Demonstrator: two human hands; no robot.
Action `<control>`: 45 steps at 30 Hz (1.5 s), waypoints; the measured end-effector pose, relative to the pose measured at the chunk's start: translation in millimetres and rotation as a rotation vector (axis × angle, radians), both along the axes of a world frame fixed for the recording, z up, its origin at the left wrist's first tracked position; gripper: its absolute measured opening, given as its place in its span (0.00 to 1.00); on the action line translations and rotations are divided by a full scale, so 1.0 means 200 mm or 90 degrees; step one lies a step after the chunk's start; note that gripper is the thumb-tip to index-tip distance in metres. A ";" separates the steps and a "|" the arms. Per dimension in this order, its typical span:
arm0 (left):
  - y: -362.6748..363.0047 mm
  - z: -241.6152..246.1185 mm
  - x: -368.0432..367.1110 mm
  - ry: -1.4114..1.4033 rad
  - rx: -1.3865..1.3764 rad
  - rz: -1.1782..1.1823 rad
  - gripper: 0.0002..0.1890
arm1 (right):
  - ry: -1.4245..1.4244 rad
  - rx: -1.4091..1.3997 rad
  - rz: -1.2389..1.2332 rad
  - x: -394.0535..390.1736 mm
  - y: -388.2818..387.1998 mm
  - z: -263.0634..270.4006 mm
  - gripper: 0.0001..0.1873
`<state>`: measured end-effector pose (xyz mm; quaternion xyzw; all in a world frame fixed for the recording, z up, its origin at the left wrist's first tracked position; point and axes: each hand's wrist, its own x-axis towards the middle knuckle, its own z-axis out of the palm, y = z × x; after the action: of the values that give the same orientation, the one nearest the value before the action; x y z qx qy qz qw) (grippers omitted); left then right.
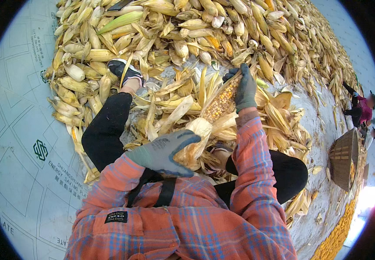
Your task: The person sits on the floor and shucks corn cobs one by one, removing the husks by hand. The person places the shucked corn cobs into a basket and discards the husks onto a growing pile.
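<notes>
My right hand (244,87), in a grey-blue work glove, grips the upper end of a maize ear (221,100). Its yellow and pale kernels are bared, and husk still hangs at its lower end. Below it, my left hand (164,151) wears a similar glove. Its thumb and fingers are spread wide around the pale, folded-back husk (194,139), and no firm grip shows. Loose dry husks (177,110) lie in a heap beneath the ear, between my legs.
A large pile of unhusked maize ears (207,26) curves around the front and left. Printed insulation boards (18,130) stand at the left. To the right are a woven basket (342,162), a person (364,109) and a band of bare yellow cobs (335,234).
</notes>
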<state>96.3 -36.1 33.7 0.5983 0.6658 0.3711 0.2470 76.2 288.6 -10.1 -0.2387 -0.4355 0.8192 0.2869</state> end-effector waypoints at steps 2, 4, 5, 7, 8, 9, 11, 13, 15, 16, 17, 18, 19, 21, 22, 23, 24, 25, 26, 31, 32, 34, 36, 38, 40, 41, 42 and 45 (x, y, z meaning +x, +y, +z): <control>0.04 0.02 0.05 -0.239 -0.066 0.141 0.43 | 0.032 0.027 -0.016 0.01 -0.06 0.09 0.20; 0.12 0.00 0.09 -0.545 -0.002 0.209 0.45 | 0.075 0.043 -0.019 0.01 -0.13 0.14 0.20; 0.17 -0.03 0.11 -0.700 0.048 0.225 0.45 | 0.090 0.038 -0.006 0.01 -0.17 0.16 0.19; 0.26 -0.10 0.10 -0.416 0.068 0.361 0.54 | 0.141 0.032 0.046 0.02 -0.26 0.20 0.19; 0.29 -0.14 0.09 -0.292 0.082 0.416 0.56 | 0.126 0.014 0.087 0.04 -0.30 0.21 0.20; 0.30 -0.17 0.08 -0.166 0.095 0.466 0.58 | 0.167 -0.020 0.150 0.05 -0.35 0.23 0.20; 0.30 -0.22 0.06 -0.062 0.153 0.468 0.67 | 0.221 -0.108 0.242 0.09 -0.44 0.26 0.20; 0.27 -0.24 0.03 0.085 0.243 0.492 0.70 | 0.272 -0.057 0.317 0.13 -0.55 0.29 0.19; 0.24 -0.23 0.00 0.059 0.240 0.502 0.73 | 0.196 0.311 0.227 0.16 -0.64 0.32 0.19; 0.23 -0.22 -0.02 0.046 0.257 0.511 0.74 | 0.263 0.067 0.288 0.18 -0.69 0.32 0.18; 0.21 -0.20 -0.04 0.050 0.267 0.524 0.74 | 0.280 -0.078 0.369 0.17 -0.71 0.34 0.18; 0.20 -0.18 -0.08 0.003 0.301 0.522 0.75 | 0.271 0.072 0.341 0.18 -0.73 0.35 0.18; 0.18 -0.16 -0.10 -0.079 0.329 0.502 0.74 | 0.255 0.217 0.294 0.19 -0.75 0.35 0.19; 0.13 -0.09 -0.18 0.075 0.395 0.463 0.73 | 0.253 0.135 0.254 0.19 -0.78 0.35 0.18; 0.10 -0.05 -0.21 0.027 0.445 0.431 0.65 | 0.339 -0.091 0.296 0.19 -0.79 0.35 0.16; 0.07 0.00 -0.25 -0.005 0.509 0.377 0.58 | 0.366 -0.191 0.323 0.19 -0.80 0.34 0.14; 0.06 0.04 -0.27 -0.385 0.526 0.343 0.51 | 0.384 -0.172 0.378 0.19 -0.81 0.32 0.12; 0.04 0.09 -0.29 -0.681 0.628 0.304 0.46 | 0.329 -0.086 0.392 0.19 -0.83 0.29 0.11; 0.04 0.13 -0.28 -0.591 0.620 0.384 0.46 | 0.314 -0.093 0.418 0.19 -0.86 0.26 0.10; 0.07 0.21 -0.15 0.005 0.674 0.408 0.34 | 0.350 -0.314 0.420 0.23 -0.95 0.12 0.08; 0.06 0.21 -0.17 -0.100 0.669 0.432 0.27 | 0.364 -0.210 0.415 0.24 -0.94 0.12 0.08; 0.02 0.19 -0.28 -0.395 0.602 0.521 0.14 | 0.429 -0.197 0.574 0.25 -0.91 0.11 0.09; -0.09 0.18 -0.52 -0.653 0.625 0.506 0.15 | 0.406 -0.070 0.610 0.25 -0.82 0.13 0.07; -0.20 0.16 -0.75 -0.918 0.740 0.534 0.15 | 0.307 0.264 0.413 0.21 -0.70 0.16 0.09; -0.28 0.11 -0.86 -0.866 0.719 0.621 0.14 | 0.274 -0.247 0.568 0.18 -0.58 0.18 0.09; -0.28 0.09 -0.89 -0.845 0.730 0.574 0.14 | 0.255 -0.234 0.501 0.17 -0.55 0.18 0.10; -0.28 0.08 -0.88 -0.826 0.742 0.590 0.14 | 0.100 -0.138 0.427 0.16 -0.53 0.19 0.10; -0.21 0.10 -0.74 -0.666 0.715 0.612 0.15 | -0.145 0.271 0.301 0.17 -0.56 0.22 0.16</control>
<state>-52.7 -78.0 53.3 0.0434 0.3674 0.9290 0.0080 110.4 175.7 34.5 -0.1560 -0.6696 0.7215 0.0820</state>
